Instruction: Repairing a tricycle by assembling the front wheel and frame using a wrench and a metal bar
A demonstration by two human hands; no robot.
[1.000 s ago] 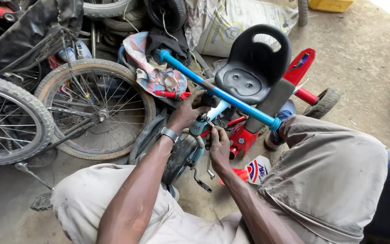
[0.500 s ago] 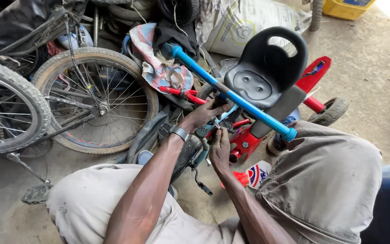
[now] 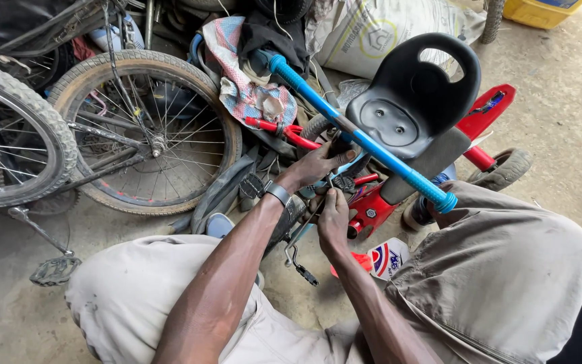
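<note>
The person crouches on the concrete floor (image 3: 8,317), knees in pale trousers spread wide. Between the knees a small red tricycle frame (image 3: 372,205) lies tipped over, and both hands are on it. The right hand (image 3: 333,217) is closed in a pinch on some small part at the frame's middle, too small to make out. Just above, the left hand (image 3: 319,164), a watch on its wrist, curls around the frame under the blue bar (image 3: 358,135), fingers wrapped, touching the right hand's working spot. A black pedal crank (image 3: 301,266) hangs below. The black plastic seat (image 3: 409,101) stands tilted behind the bar, with a small rear wheel (image 3: 503,168) to the right. Further left, two spoked bicycle wheels (image 3: 146,131) lean together, and a patterned cloth (image 3: 250,91) lies at the far end of the bar.
</note>
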